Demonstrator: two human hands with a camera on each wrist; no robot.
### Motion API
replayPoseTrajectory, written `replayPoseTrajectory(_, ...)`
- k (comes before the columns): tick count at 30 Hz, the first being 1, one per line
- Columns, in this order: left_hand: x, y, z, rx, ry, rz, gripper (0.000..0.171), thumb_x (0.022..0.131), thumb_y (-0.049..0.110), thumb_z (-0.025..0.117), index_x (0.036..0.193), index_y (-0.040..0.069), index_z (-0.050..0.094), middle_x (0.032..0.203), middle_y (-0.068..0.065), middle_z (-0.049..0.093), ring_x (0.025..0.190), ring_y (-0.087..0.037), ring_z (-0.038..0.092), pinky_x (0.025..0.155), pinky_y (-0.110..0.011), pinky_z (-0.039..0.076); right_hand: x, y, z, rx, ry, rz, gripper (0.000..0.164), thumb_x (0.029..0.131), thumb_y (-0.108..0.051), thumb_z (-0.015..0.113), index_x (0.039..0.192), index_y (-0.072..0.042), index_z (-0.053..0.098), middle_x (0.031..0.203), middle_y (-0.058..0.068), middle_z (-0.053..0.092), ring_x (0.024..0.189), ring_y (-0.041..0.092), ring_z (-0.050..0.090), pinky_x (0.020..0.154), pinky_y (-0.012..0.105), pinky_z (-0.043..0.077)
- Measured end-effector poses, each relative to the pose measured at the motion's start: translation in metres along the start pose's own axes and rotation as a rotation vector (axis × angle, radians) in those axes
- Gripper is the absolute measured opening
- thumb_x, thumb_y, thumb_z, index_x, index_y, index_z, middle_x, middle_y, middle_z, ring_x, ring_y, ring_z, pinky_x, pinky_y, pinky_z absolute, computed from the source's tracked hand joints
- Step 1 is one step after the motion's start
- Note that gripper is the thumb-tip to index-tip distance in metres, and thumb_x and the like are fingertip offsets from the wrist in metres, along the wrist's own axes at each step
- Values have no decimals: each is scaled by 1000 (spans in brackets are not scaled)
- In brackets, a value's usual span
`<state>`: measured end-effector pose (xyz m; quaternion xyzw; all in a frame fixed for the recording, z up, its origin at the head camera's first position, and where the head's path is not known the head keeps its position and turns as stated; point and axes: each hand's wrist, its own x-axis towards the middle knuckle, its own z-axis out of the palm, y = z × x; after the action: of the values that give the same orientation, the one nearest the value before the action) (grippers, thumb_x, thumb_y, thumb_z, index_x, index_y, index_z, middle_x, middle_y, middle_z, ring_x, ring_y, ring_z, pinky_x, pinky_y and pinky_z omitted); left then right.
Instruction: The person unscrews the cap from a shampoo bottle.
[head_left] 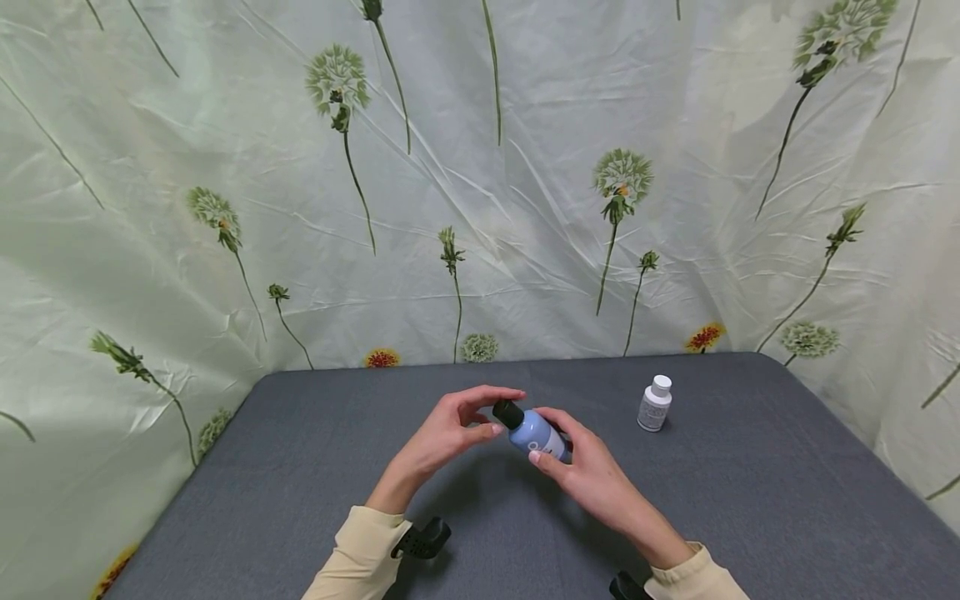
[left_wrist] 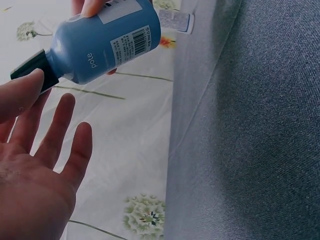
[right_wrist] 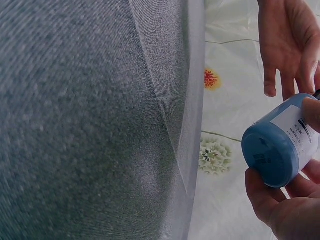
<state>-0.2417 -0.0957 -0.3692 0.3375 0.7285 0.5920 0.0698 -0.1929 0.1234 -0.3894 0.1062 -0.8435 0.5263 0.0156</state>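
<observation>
My right hand (head_left: 592, 473) grips a blue bottle (head_left: 538, 437) by its body, with the thumb on the label side. The bottle is held tilted above the table, its black cap (head_left: 508, 414) pointing up and left. Around that cap, my left hand (head_left: 442, 429) curves loosely, index finger over the top and thumb close at the lower side. In the left wrist view the left thumb (left_wrist: 25, 92) overlaps the cap, while the other fingers spread apart. The right wrist view shows the bottle's round base (right_wrist: 270, 157) with right-hand fingers (right_wrist: 262, 195) under it.
A small white bottle (head_left: 655, 404) with a white cap stands on the grey cloth-covered table (head_left: 300, 500), to the right of the hands. Behind the table hangs a pale curtain (head_left: 525, 208) with dandelion prints. Dark wrist straps (head_left: 422, 538) are worn over cream sleeves.
</observation>
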Motion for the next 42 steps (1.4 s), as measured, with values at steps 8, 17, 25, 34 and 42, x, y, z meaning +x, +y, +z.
replayPoseTrajectory(8,3,-16,-1,20,79,-62,36,89,13,74,124,13,66,120,-3,66,110,-22,58,87,-42,48,1,0,0,-12,-5,19,51,88,-16,75,135,-14,55,126,8,57,106,25,54,86,46,48)
replayPoseTrajectory(17,3,-7,3,11,168,-155,29,83,9,79,109,8,67,104,-5,68,99,-26,60,80,-39,49,1,0,1,-18,-9,43,51,88,-15,75,135,-16,55,125,7,57,106,25,54,87,47,47)
replayPoseTrajectory(25,5,-16,3,30,184,-144,30,82,19,82,106,12,66,102,-5,68,99,-27,61,78,-39,48,1,1,3,-27,-3,30,50,89,-14,75,134,-16,55,123,6,58,105,25,54,86,46,46)
replayPoseTrajectory(34,4,-17,-1,46,33,-26,51,86,14,78,133,23,61,136,8,57,120,-16,53,93,-47,46,1,2,3,-35,-4,33,51,89,-16,74,135,-17,55,124,7,58,105,25,55,86,46,47)
replayPoseTrajectory(42,0,1,1,11,-9,-21,40,92,0,65,130,10,62,130,-1,62,115,-21,54,91,-47,45,0,1,2,-22,-3,11,50,89,-18,75,134,-15,56,124,8,58,105,25,55,86,47,47)
